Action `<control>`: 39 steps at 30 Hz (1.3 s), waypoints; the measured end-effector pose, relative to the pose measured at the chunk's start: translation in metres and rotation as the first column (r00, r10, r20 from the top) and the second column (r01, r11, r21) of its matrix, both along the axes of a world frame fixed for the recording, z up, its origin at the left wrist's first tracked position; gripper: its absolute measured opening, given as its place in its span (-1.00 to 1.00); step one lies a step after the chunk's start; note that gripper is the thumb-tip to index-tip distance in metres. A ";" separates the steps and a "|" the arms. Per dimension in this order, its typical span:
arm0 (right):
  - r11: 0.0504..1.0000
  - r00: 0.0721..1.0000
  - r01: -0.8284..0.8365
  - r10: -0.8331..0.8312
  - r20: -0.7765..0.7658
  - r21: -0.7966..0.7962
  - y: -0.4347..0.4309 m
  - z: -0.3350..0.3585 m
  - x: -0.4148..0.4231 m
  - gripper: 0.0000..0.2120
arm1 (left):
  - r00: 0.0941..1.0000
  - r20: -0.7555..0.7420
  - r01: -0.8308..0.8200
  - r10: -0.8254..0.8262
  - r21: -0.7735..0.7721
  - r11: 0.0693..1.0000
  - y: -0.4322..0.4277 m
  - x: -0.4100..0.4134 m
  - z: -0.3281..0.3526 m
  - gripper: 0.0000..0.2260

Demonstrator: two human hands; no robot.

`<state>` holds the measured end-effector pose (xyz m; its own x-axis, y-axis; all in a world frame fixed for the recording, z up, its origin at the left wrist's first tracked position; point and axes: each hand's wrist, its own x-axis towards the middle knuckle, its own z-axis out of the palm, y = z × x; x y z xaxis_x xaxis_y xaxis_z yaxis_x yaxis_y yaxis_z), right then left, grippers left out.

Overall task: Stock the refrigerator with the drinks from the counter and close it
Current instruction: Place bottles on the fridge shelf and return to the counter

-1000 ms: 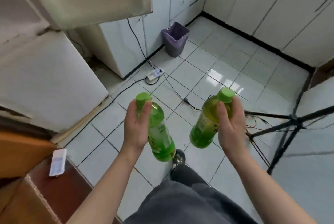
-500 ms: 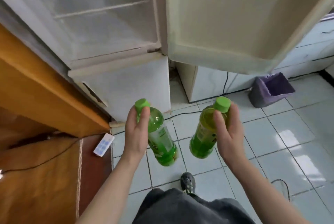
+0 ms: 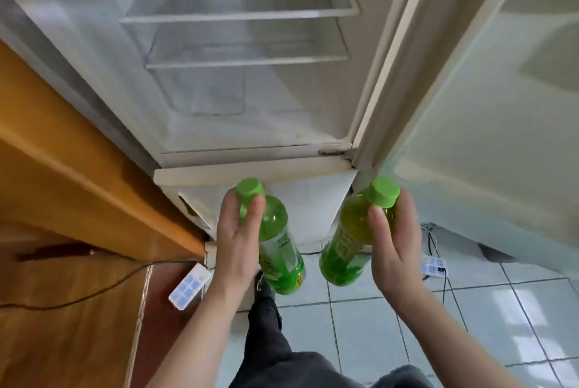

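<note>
Your left hand (image 3: 236,240) grips one green bottle (image 3: 275,243) near its cap, your right hand (image 3: 393,243) the other bottle (image 3: 347,249), both held low before the open refrigerator (image 3: 250,80), ready for its shelves

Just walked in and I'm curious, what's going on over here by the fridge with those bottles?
A person stands facing the refrigerator with its door swung open. The left hand grips the left bottle near its green cap, and the right hand grips the right bottle likewise. Neither drink is inside yet; both are held out in front of it.
</note>
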<state>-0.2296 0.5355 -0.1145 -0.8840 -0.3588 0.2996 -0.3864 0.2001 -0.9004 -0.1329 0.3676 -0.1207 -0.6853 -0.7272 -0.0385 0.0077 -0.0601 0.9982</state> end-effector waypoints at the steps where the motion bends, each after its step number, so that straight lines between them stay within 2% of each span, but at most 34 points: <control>1: 0.999 0.999 0.028 -0.029 -0.028 -0.020 -0.020 0.006 -0.012 -0.87 | 1.000 -0.018 0.022 -0.022 -0.010 1.000 -0.020 -0.017 0.006 -0.82; 5: 0.997 0.992 0.051 -0.058 -0.115 -0.062 -0.093 0.039 -0.058 -0.87 | 0.984 -0.118 0.124 -0.132 -0.066 0.990 -0.091 -0.077 0.047 -0.86; 10: 0.996 0.925 0.036 -0.064 -0.374 -0.082 -0.165 0.090 -0.114 -0.87 | 0.947 -0.184 0.212 -0.264 -0.260 0.942 -0.160 -0.136 0.102 -0.80; 13: 0.996 0.887 0.032 -0.068 -0.457 -0.086 -0.190 0.124 -0.144 -0.87 | 0.911 -0.294 0.219 -0.289 -0.248 0.944 -0.185 -0.165 0.135 -0.85; 16: 0.992 0.855 0.021 -0.083 -0.513 -0.126 -0.207 0.157 -0.168 -0.90 | 0.831 -0.437 0.222 -0.345 -0.307 0.925 -0.203 -0.191 0.169 -0.86; 19: 0.987 0.823 0.044 -0.123 -0.555 -0.154 -0.222 0.184 -0.187 -0.89 | 0.790 -0.501 0.219 -0.355 -0.310 0.925 -0.212 -0.218 0.196 -0.87; 26: 0.969 0.759 0.185 -0.245 -0.603 -0.161 -0.257 0.213 -0.226 -0.71 | 0.846 -0.454 0.076 -0.280 -0.417 0.906 -0.219 -0.272 0.222 -0.85; 28: 0.964 0.763 0.207 -0.267 -0.588 -0.169 -0.265 0.213 -0.240 -0.73 | 0.870 -0.425 0.041 -0.252 -0.447 0.894 -0.223 -0.288 0.224 -0.85; 33: 0.948 0.782 0.294 -0.312 -0.539 -0.122 -0.282 0.204 -0.268 -0.73 | 0.915 -0.352 0.006 -0.199 -0.479 0.878 -0.231 -0.318 0.213 -0.68; 39: 0.944 0.801 0.314 -0.322 -0.505 -0.104 -0.288 0.188 -0.287 -0.67 | 0.923 -0.357 -0.029 -0.144 -0.438 0.898 -0.239 -0.336 0.199 -0.76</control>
